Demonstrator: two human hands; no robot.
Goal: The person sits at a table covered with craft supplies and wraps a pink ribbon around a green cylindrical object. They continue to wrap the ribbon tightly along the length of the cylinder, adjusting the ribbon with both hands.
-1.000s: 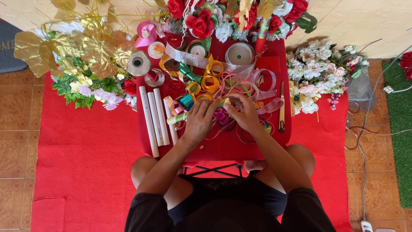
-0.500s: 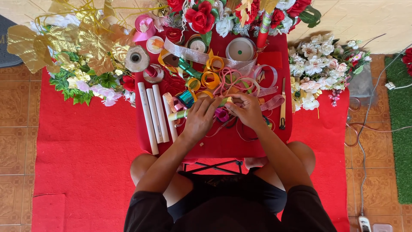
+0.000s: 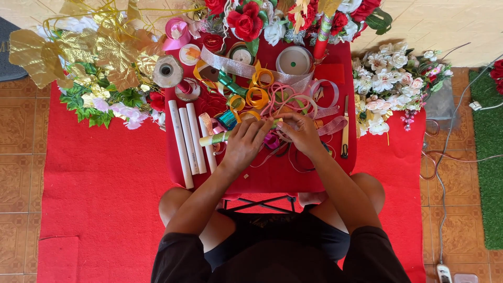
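Both my hands meet over a small red table [image 3: 272,178]. My left hand [image 3: 246,144] grips a thin stick wrapped in green tape [image 3: 215,139], which lies pointing left. My right hand [image 3: 299,132] pinches the stick's other end, where pink ribbon [image 3: 285,99] loops away from it. What lies under my fingers is hidden. Loose orange, green and pink ribbon curls [image 3: 257,94] spread just beyond my hands.
Three white tubes [image 3: 186,141] lie at the table's left. Ribbon and tape rolls [image 3: 293,60] stand at the back, a cutter knife [image 3: 345,128] at the right. Gold leaves [image 3: 78,50], red roses [image 3: 246,18] and white flowers [image 3: 387,84] ring the table on a red mat [image 3: 99,183].
My hands stayed together on the stick with only small finger movement. The view shifted slightly.
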